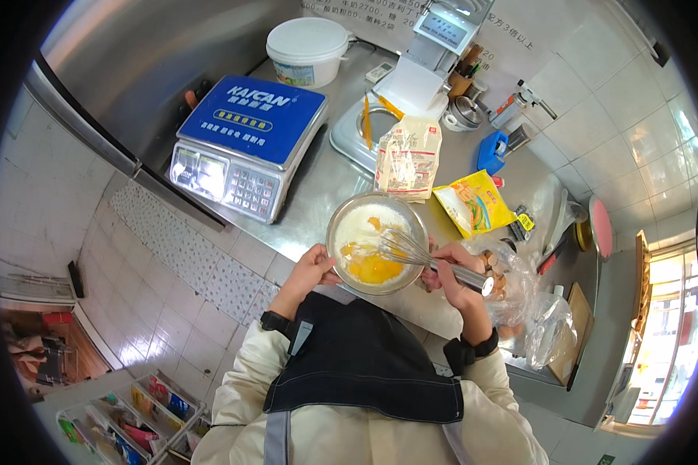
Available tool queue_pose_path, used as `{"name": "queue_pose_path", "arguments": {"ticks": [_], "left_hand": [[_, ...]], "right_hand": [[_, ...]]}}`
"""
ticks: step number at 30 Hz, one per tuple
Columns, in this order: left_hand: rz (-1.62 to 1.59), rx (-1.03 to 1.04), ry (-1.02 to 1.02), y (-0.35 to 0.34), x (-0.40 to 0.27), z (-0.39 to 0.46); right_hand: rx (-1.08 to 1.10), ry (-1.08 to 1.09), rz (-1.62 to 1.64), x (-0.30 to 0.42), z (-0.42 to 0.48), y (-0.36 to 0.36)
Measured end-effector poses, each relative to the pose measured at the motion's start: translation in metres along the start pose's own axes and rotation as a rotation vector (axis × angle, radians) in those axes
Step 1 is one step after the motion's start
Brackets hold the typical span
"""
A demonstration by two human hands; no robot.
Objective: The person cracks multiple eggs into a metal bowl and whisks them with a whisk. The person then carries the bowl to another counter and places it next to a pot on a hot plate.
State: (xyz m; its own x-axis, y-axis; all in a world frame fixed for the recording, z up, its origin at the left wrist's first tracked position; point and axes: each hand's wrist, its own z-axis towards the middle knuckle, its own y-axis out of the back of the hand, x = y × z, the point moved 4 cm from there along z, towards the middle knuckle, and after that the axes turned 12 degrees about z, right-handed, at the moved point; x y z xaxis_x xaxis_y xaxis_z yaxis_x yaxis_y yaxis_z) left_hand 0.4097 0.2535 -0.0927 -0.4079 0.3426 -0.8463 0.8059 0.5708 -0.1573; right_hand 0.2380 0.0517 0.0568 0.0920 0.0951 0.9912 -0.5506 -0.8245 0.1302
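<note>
In front of my apron is a round bowl (330, 228), apparently see-through, holding white powder (353, 225) and several egg yolks (379, 271) with clear egg white. My left hand (311, 268) grips the bowl's left rim. My right hand (460, 254) is closed around the metal handle of a balloon whisk (408, 246). Its wire loops reach down into the bowl, touching the powder and egg. Some fingers of my right hand are hidden behind the handle, close to the bowl's right side.
Beyond the bowl stands a paper flour bag (408, 160), with a yellow packet (478, 203) to its right. A digital scale (250, 119) occupies the left of the steel counter (302, 209). Eggshells (493, 273) and clear plastic bags (549, 331) lie right of my right hand.
</note>
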Motion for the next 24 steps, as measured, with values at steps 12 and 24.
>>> {"name": "queue_pose_path", "arguments": {"ticks": [12,24], "left_hand": [[-0.05,-0.092,-0.008,0.0,0.004,-0.001],[-0.092,-0.141,0.004,-0.006,0.005,-0.007]], "right_hand": [[0.216,0.437,-0.385,-0.006,0.035,-0.031],[0.15,-0.254,0.43,-0.058,0.058,-0.008]]}}
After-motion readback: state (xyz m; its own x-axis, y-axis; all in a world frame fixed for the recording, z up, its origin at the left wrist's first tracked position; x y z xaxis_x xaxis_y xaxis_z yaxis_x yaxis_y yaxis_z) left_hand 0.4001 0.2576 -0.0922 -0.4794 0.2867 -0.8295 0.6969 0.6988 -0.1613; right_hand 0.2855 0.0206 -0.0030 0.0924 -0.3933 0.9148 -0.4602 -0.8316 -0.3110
